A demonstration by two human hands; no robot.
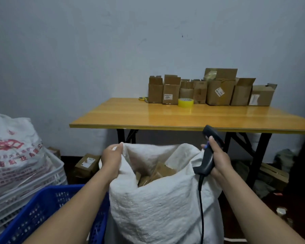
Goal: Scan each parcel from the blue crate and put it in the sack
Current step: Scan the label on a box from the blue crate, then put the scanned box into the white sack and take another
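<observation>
A white woven sack stands open in front of me, with several brown cardboard parcels showing inside its mouth. My left hand grips the sack's rim at its far left edge. My right hand grips a dark handheld barcode scanner over the sack's right edge, its head pointing up and its cable hanging down the sack. The blue crate sits at the lower left, partly hidden by my left forearm; its inside is out of sight.
A wooden folding table stands behind the sack, bearing a row of cardboard boxes, yellow tape and scissors. At left, a printed full sack lies on stacked white crates. A parcel lies on the floor.
</observation>
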